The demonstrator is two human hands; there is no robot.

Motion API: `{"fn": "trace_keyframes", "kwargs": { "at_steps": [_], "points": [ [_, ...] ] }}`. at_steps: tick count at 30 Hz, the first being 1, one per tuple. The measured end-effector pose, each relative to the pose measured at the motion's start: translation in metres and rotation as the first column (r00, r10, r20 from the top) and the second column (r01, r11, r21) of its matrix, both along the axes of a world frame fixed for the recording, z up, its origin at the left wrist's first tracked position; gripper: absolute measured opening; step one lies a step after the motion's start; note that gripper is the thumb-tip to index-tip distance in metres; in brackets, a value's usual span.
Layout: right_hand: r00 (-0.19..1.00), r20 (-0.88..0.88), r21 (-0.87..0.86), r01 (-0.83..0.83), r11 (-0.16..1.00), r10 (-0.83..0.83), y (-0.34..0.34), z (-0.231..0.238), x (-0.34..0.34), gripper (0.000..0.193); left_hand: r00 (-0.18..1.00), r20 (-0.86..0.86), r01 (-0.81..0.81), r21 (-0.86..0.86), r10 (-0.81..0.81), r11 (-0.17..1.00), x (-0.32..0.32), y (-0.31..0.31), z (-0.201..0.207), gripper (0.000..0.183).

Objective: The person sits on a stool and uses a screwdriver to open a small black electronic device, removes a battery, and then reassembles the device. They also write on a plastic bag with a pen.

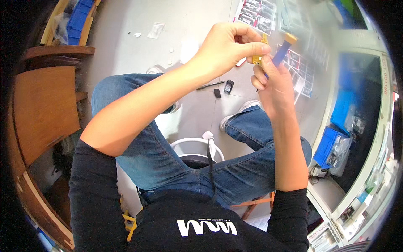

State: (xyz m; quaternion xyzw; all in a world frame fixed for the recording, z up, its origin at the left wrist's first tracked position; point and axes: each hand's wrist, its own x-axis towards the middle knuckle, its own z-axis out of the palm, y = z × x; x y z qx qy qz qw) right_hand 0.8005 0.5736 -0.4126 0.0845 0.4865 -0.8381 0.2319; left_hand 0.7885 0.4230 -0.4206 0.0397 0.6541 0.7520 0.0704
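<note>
My left hand (230,47) pinches a small flat yellow part (260,49) between thumb and fingertips, up over the workbench-height air above the floor. Close beside it, my right hand (275,82) is closed around a screwdriver with a blue handle (282,52) and a yellow end. Its thin dark tip shows below the fingers, pointing down and left, apart from the yellow part. My right thumb is near the yellow part; whether it touches cannot be told. Beneath the hands, a black key fob (228,86), a small black piece (217,93) and a pen (211,85) lie on the floor.
Divided cases of small packets (256,17) lie on the floor beyond my hands. A white bin (180,147) stands between my legs. At right is a cabinet with blue trays (325,147); at left, a brown wooden panel (48,113). A clear bag (156,30) lies farther off.
</note>
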Motion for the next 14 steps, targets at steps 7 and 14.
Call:
{"fn": "trace_keyframes", "kwargs": {
  "at_steps": [7, 14],
  "points": [
    [0.997, -0.039, -0.005, 0.066, 0.998, -0.067, -0.006, -0.001, -0.006, 0.014, 0.996, 0.068, -0.071, 0.08, 0.065, 0.994, -0.001, -0.001, 0.005, 0.019],
    [0.996, 0.004, 0.009, 0.09, 0.996, -0.09, -0.011, -0.005, -0.015, 0.018, 0.997, 0.005, -0.081, 0.093, 0.081, 0.992, -0.009, -0.004, 0.002, 0.015]
  ]
}}
